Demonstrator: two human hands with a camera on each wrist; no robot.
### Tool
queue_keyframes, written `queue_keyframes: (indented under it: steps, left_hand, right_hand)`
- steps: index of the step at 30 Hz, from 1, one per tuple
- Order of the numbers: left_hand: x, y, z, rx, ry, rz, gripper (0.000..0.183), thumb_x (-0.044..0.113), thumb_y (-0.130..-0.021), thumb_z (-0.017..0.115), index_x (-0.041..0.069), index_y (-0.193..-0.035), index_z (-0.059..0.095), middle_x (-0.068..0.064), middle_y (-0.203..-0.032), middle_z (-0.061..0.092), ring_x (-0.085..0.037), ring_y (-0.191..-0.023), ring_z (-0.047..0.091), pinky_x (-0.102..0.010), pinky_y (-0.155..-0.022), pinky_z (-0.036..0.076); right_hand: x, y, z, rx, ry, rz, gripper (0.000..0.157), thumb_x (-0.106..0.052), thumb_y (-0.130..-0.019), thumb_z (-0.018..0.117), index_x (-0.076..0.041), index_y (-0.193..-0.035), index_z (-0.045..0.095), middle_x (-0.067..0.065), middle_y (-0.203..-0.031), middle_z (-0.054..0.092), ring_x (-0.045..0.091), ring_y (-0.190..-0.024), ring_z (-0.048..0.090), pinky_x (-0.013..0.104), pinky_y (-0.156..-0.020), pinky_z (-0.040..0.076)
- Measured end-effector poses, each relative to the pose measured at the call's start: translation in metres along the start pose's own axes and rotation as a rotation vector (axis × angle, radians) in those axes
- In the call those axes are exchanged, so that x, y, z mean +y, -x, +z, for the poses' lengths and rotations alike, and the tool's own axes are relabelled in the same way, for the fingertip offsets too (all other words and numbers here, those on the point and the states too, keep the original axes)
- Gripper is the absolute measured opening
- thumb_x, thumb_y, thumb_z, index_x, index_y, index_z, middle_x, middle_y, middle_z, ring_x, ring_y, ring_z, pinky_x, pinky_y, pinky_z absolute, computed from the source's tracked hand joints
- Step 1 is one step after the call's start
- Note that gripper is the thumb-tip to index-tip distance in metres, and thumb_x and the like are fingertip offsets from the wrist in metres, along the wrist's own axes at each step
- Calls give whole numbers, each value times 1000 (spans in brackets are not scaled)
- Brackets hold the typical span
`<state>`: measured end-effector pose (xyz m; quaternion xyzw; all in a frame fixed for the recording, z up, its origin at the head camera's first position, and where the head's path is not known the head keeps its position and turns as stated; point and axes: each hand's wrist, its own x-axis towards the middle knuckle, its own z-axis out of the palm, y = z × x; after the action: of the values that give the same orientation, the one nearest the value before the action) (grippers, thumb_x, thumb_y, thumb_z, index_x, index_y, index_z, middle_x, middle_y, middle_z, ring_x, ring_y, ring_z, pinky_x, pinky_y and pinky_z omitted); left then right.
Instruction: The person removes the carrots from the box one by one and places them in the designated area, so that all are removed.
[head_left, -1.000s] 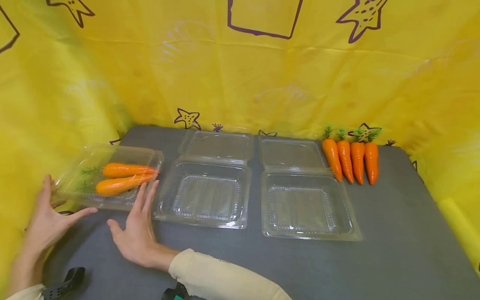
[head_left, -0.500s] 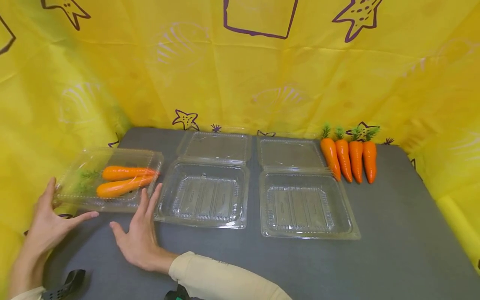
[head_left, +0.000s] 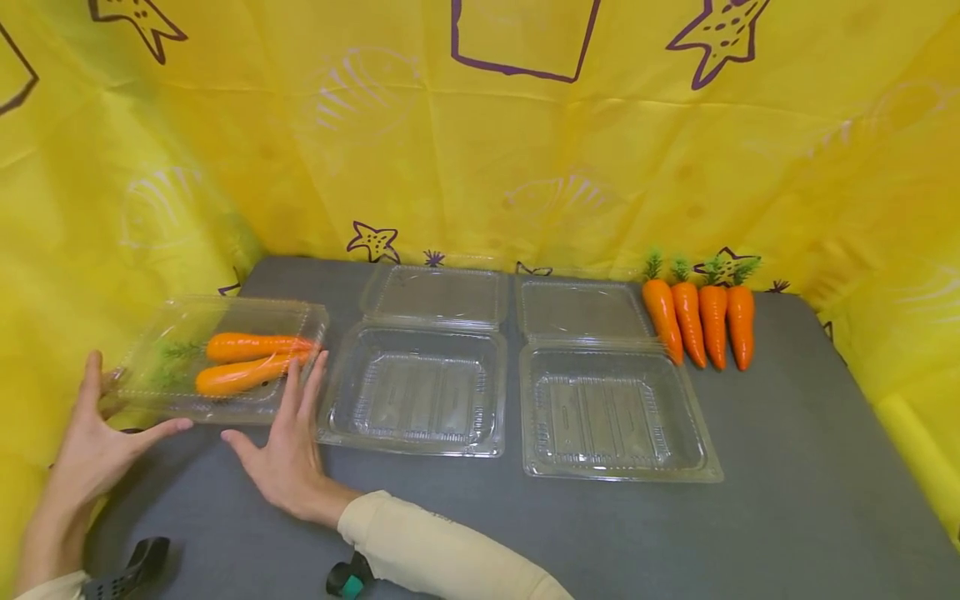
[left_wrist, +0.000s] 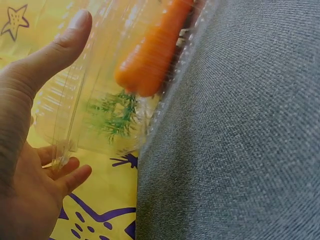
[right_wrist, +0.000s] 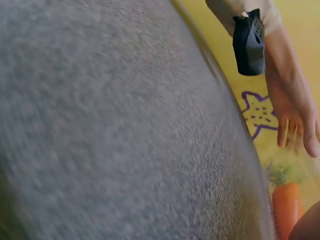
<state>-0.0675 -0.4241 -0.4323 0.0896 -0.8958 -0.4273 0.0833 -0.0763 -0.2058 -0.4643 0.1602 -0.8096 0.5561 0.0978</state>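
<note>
A closed clear plastic clamshell container (head_left: 247, 312) lies at the left of the table. Two carrots with green tops show through its lid, an upper carrot (head_left: 251, 345) and a lower carrot (head_left: 232, 377). My left hand (head_left: 97, 450) is spread at the container's left end, thumb extended along the near side. In the left wrist view its fingertips (left_wrist: 77, 175) meet the container's corner. At the right end, my right hand (head_left: 288, 462) has its fingers straight against the side, beside the neighbouring container, with its thumb apart toward the left.
Two clamshell containers stand with lids raised back, a middle container (head_left: 420, 400) and a right container (head_left: 611, 417), with nothing in them. Several carrots (head_left: 712, 325) line up at the back right. A yellow patterned cloth (head_left: 465, 167) surrounds the grey table (head_left: 600, 542).
My right hand has moved slightly up and to the right, closer in against the container's end. The middle container has shifted a little to the right. My left hand is nearly still.
</note>
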Motion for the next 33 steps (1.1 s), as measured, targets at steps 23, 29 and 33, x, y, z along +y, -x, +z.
queue_keyframes:
  steps: [23, 29, 33]
  left_hand:
    - [0, 1, 4, -89, 46, -3, 112, 9, -87, 73, 42, -153, -11, 13, -162, -9, -30, -147, 3, -26, -117, 8]
    - [-1, -3, 6, -8, 17, 94, 99, 3, -88, 68, 31, -158, 5, 6, -164, 5, 1, -131, 30, 1, -88, 27]
    - [0, -5, 9, 32, -27, 114, 93, 6, -89, 68, 25, -159, 9, -11, -163, 11, -4, -130, 34, -4, -95, 25]
  right_hand:
    - [10, -8, -1, 24, -53, -35, 102, -27, -88, 75, -9, -157, 2, 16, -163, -9, 27, -148, 17, 34, -113, 34]
    - [11, -9, -3, 49, -26, -61, 102, -24, -85, 77, -5, -156, 6, 16, -163, -6, 26, -147, 21, 30, -112, 36]
    - [13, -10, -3, 60, -29, -62, 100, -20, -85, 76, -4, -156, 8, 16, -163, -7, 25, -146, 22, 28, -109, 38]
